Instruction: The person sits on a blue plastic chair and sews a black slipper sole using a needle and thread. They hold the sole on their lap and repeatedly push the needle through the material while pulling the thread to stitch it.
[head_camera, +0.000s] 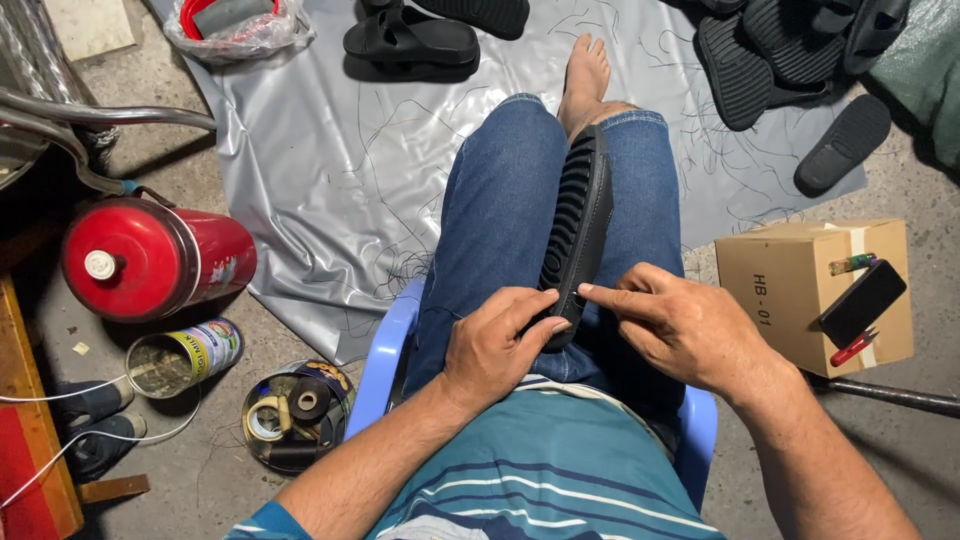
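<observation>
While you sit on the blue chair (385, 350), your left hand (490, 345) curls closed around the near end of the black sandal (578, 235) lying along your lap at frame centre; your right hand (680, 325) pinches its edge, fingers half closed.

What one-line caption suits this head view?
Both hands, left hand and right hand, hold a black sandal on the lap.

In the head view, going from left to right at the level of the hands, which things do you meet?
Red canister → open tin can → round tin of tape rolls → left hand → black sandal → right hand → cardboard box → black phone.
</observation>
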